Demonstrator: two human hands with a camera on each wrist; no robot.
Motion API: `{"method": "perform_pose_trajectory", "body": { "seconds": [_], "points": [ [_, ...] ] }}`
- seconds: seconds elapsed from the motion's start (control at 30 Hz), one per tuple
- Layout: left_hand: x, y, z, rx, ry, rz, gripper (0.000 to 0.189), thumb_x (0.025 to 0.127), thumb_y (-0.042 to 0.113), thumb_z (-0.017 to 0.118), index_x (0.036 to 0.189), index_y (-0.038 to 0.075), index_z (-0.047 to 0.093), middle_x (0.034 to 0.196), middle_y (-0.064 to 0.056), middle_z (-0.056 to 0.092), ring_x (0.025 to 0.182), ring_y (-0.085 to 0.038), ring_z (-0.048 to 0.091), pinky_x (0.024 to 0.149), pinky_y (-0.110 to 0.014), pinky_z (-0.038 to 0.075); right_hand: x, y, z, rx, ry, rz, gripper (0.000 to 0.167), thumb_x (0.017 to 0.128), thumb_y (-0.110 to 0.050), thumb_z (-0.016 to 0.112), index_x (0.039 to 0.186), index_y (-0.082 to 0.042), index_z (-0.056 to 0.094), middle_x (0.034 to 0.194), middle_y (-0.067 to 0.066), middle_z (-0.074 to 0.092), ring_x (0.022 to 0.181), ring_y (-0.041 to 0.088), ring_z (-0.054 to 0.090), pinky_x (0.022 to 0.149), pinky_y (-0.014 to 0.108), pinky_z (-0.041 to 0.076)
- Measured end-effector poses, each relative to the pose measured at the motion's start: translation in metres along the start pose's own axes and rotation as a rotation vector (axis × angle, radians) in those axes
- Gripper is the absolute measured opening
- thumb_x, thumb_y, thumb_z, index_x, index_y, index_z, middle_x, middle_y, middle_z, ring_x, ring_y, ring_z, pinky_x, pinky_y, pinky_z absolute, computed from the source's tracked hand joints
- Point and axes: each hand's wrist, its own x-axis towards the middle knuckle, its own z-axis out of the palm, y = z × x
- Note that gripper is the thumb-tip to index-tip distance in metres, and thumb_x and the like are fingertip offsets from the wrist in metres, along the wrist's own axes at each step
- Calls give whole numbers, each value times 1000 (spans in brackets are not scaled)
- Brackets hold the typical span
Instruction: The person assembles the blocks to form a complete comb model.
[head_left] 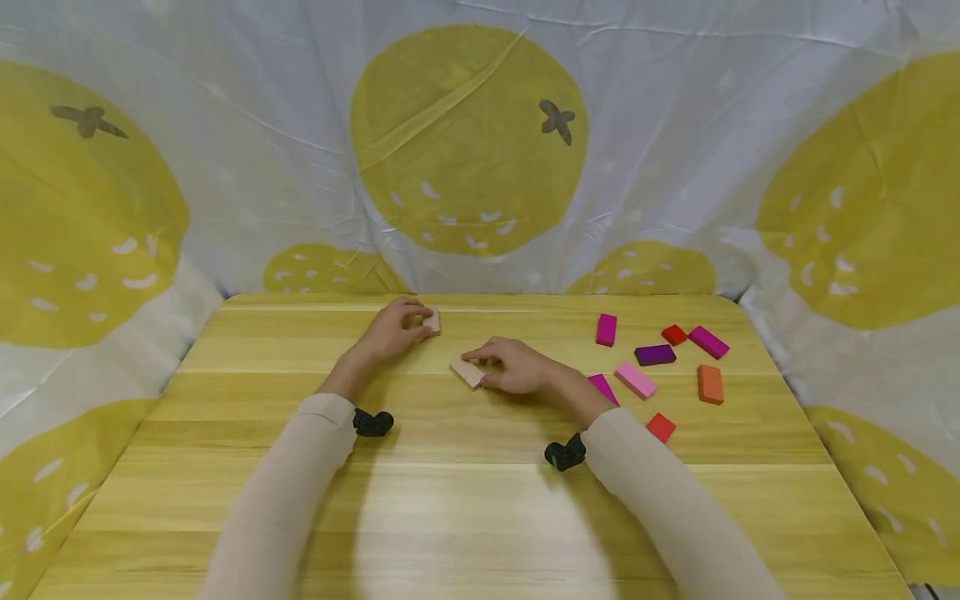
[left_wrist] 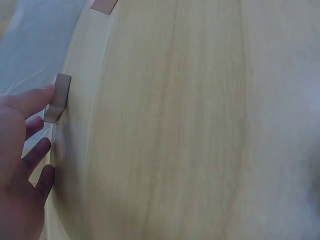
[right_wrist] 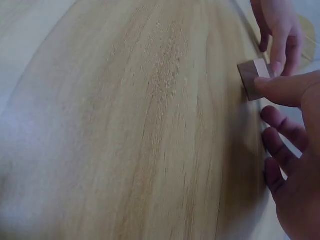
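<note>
My left hand [head_left: 392, 329] pinches a plain wooden block [head_left: 432, 322] between thumb and fingers near the table's far edge. In the left wrist view the thumb presses on this block [left_wrist: 58, 97], while the other fingers are spread apart. A second plain wooden block [head_left: 467, 372] lies nearer to me and slightly right, pinched by my right hand [head_left: 516, 367]. The right wrist view shows the right thumb against its block [right_wrist: 248, 80], with the left hand [right_wrist: 281, 30] just beyond. A gap separates the two blocks in the head view.
Several coloured blocks lie on the right of the wooden table [head_left: 465, 517], among them a purple block [head_left: 655, 355], a pink block [head_left: 635, 380] and an orange block [head_left: 710, 384]. A magenta block [head_left: 602, 389] is partly behind my right forearm. A patterned cloth [head_left: 300, 167] hangs behind the table.
</note>
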Motion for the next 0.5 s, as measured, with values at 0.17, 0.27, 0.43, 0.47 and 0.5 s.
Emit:
{"method": "perform_pose_trajectory", "body": {
  "seconds": [0.17,0.27,0.43,0.47,0.5],
  "points": [
    [7,3,5,-2,2,16,39,98,19,75,131,-2,69,139,-22,56,133,-41,48,115,-54,33,6,-2,6,3,39,33,47,99,-25,74,143,-12,64,114,4,63,98,18,56,86,34,48],
    [10,4,8,3,1,36,41,98,22,74,132,-2,69,140,-22,55,133,-40,48,115,-53,33,11,-3,11,-8,76,50,52,97,-33,76,143,-12,65,114,4,64,98,18,58,86,34,50],
    [9,7,8,-29,22,32,39,101,17,69,135,-3,66,144,-23,53,137,-41,45,117,-54,31,14,-4,15,-12,91,60,54,98,-30,75,147,-15,60,119,4,64,102,18,59,90,35,50],
    [9,6,8,-29,21,27,38,101,15,68,134,-3,66,143,-22,54,137,-41,46,116,-54,32,14,-4,16,-12,93,60,53,98,-28,74,147,-15,60,118,4,64,101,18,59,89,35,51],
    [8,6,8,-22,20,27,36,101,14,68,133,-3,67,142,-23,55,136,-41,47,116,-55,32,14,-4,16,-14,95,61,51,98,-27,74,146,-15,61,117,4,64,99,18,59,88,35,51]
  ]
}}
